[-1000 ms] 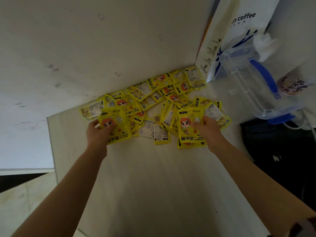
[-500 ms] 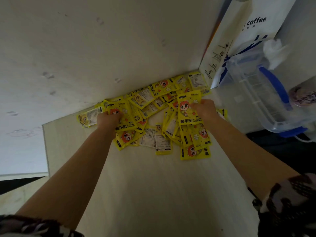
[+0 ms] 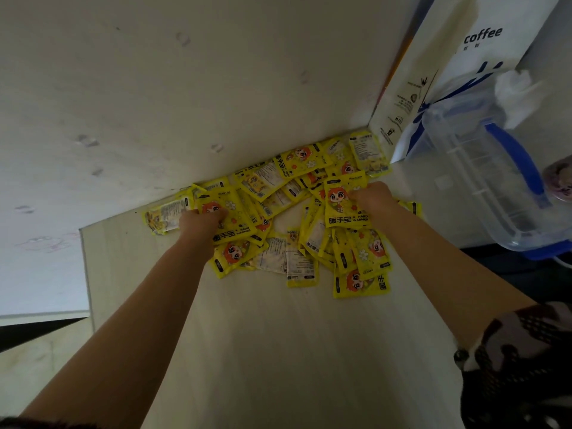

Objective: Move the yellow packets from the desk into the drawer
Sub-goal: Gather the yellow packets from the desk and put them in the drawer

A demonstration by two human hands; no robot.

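Currently you are at the gathering step: the yellow hand-warmer packets (image 3: 278, 218) lie heaped at frame centre on the pale desk (image 3: 278, 351), pushed against the wall (image 3: 185, 88); none looks moved out, and no drawer is in view. Your left hand (image 3: 201, 219) is closed on one packet (image 3: 230, 221) at centre-left of the pile, fingers curled over its top edge. Your right hand (image 3: 373, 198) pinches another packet (image 3: 345, 204), printed "HAND WARMER", at centre-right. Both forearms reach forward, nearly straight, wrists low. Judgement: next, lift both packets clear without dragging neighbours, then locate the drawer. A clear blue-handled container (image 3: 489, 181) and a coffee bag (image 3: 448, 72) stand upper right.
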